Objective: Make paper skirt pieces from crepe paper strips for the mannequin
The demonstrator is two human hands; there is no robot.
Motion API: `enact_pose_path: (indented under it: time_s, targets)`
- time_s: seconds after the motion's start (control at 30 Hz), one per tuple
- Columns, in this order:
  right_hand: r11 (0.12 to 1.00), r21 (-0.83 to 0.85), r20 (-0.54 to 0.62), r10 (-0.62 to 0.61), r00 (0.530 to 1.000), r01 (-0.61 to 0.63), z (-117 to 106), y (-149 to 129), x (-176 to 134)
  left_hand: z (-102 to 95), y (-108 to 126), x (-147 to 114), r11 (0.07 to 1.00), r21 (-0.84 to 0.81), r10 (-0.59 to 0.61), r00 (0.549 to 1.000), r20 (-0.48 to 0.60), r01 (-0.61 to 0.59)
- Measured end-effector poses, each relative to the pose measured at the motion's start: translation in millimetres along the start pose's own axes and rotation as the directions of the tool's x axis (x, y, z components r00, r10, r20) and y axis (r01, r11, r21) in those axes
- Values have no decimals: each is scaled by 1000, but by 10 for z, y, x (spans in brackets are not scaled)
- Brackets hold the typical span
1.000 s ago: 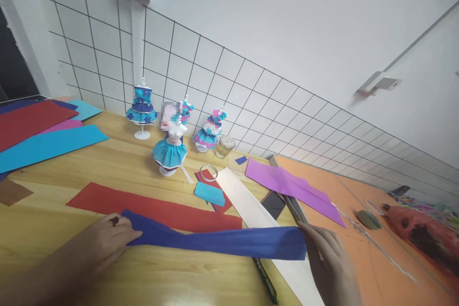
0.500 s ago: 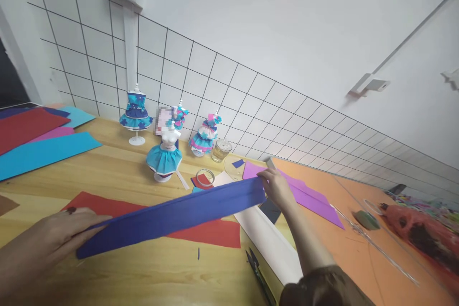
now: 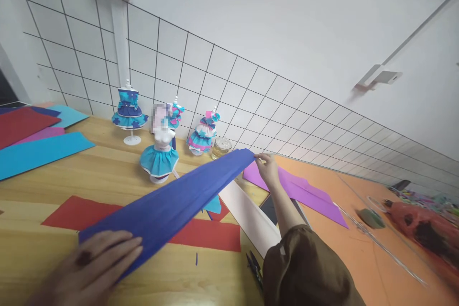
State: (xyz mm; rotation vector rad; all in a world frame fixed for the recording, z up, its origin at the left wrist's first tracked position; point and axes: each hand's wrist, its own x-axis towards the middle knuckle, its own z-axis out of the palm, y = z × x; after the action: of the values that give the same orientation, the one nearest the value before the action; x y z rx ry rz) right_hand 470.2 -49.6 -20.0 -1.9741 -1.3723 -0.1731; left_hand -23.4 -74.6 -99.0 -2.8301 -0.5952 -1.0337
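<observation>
A long dark-blue strip of cloth [image 3: 175,191] stretches slantwise across the middle, raised at its far right end. My right hand [image 3: 268,170] pinches that far end between thumb and fingers. At the near left end, the fingers of my left hand [image 3: 96,263] lie over the strip, gripping it; the thumb is hidden. Beneath it, a red strip of cloth [image 3: 211,233] lies on the table. A white strip [image 3: 249,217] lies below my right forearm. Behind the blue strip stands a small white dress form [image 3: 159,158] in a turquoise skirt.
Three more dressed miniature forms, one in blue [image 3: 129,110], stand at the back near a glass jar [image 3: 221,147]. Coloured cloth pieces [image 3: 43,153] lie left, purple cloth [image 3: 304,193] right. Black scissors [image 3: 255,270] lie near the front. A wire grid [image 3: 201,64] lines the wall.
The strip's far end has moved up and away with my right hand. My left hand has come nearer, and the strip has turned to show its broad face.
</observation>
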Motion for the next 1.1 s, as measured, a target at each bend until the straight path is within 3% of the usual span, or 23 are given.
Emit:
enact_pose_path:
  time_s: [0.07,0.1,0.17,0.23,0.3,0.4,0.6,0.63,0.67,0.77,0.83,0.93,1.03,1.1]
  targets:
    - [995,43,32,91,995,-92,50,120,-94,177,242,171,986,22,168,986,-17,-168]
    - [988,65,51,134,990,-137,71,171,-151,265,354,253,981,14,193,981,-15,-193]
    - [969,105,85,217,973,-225,100,244,-282,427,544,391,986,-21,162,985,-57,-164]
    - [943,138,103,291,951,-303,101,270,-438,560,687,491,991,-34,127,992,-20,-127]
    - [918,174,115,342,933,-358,68,240,-636,655,792,567,995,-13,101,986,132,-101]
    - [887,236,140,374,917,-397,-28,80,-1056,732,908,671,996,17,73,940,333,-83]
    - [793,349,316,403,859,-500,-81,-511,-2178,797,1054,798,998,27,39,826,562,-65]
    - [762,378,350,407,844,-525,-49,-619,-2331,806,1074,800,998,28,31,810,585,-58]
    - [665,464,405,429,808,-585,-10,-723,-2456,815,1097,797,998,27,26,799,600,-52]
    - [346,639,433,576,693,-687,108,-980,-2644,839,1186,777,998,15,36,784,619,-58]
    - [229,669,471,607,641,-708,165,-1071,-2650,846,1253,759,996,-7,71,774,629,-86]
    - [167,697,509,571,644,-698,226,-1052,-2615,816,1316,742,985,-108,171,783,598,-133]
    - [147,743,470,579,666,-653,274,-919,-2627,728,1276,759,930,-336,310,814,491,-151]
    - [121,759,462,591,661,-639,280,-848,-2655,673,1192,809,877,-467,336,839,429,-112]
